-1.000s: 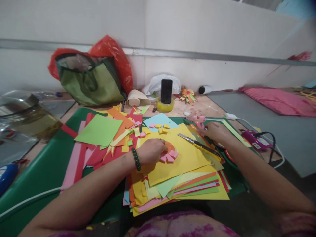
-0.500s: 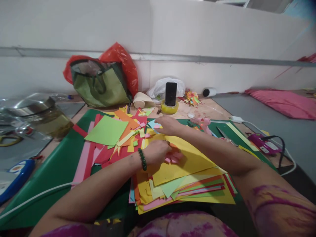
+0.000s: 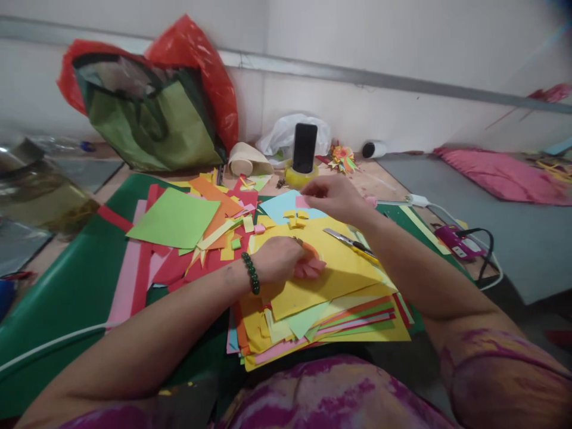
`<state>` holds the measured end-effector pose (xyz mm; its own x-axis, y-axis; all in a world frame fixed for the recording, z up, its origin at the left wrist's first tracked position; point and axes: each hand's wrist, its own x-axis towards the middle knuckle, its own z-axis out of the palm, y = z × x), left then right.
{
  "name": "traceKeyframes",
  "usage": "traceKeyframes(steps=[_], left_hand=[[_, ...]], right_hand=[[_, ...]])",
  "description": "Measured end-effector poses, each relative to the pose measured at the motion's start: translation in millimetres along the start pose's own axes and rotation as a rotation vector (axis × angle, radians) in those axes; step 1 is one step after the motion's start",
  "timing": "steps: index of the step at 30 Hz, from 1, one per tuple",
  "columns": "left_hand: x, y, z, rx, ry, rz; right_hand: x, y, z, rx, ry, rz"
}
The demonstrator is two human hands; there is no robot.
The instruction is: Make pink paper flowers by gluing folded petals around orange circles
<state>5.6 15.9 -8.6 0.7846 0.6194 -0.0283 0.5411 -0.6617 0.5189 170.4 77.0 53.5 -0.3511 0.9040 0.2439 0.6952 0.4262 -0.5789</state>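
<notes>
My left hand (image 3: pixel 277 259), with a green bead bracelet at the wrist, rests curled on a yellow sheet (image 3: pixel 330 271) and presses an orange disc with pink paper petals (image 3: pixel 309 267). My right hand (image 3: pixel 333 195) hovers over a light blue sheet (image 3: pixel 279 208) and pinches a small pink paper square (image 3: pixel 302 201). Small yellow paper squares (image 3: pixel 295 219) lie just below it. A utility knife (image 3: pixel 351 242) lies on the yellow sheet to the right.
A pile of coloured paper (image 3: pixel 322 322) sits on a green mat (image 3: pixel 67 298). Behind are a green bag with red plastic (image 3: pixel 152 125), a phone standing in a tape roll (image 3: pixel 304 152), a paper flower (image 3: pixel 341 156), a pink glue gun's cable and purple device (image 3: pixel 456 241).
My right hand moved from the glue gun at the right to the small paper squares, then lifted with a pink square pinched. The left hand stayed on the orange disc.
</notes>
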Motion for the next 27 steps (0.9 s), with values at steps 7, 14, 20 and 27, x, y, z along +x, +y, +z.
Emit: traceKeyframes(steps=[7,14,20,27], left_hand=[[0.7,10.7,-11.5,0.31,-0.086,-0.11],[0.3,15.3,-14.5,0.375,-0.142,-0.147],[0.0,15.0,-12.8,0.362,-0.118,-0.109],[-0.3,15.3,-10.6,0.324,-0.089,-0.061]], right_hand=[[-70.8,31.9,1.9,0.492,-0.256,0.338],[-70.3,48.5,19.7,0.323,-0.306,0.355],[-70.1,47.3,15.8,0.121,-0.333,0.219],[-69.7,47.8,16.3,0.082,-0.358,0.258]])
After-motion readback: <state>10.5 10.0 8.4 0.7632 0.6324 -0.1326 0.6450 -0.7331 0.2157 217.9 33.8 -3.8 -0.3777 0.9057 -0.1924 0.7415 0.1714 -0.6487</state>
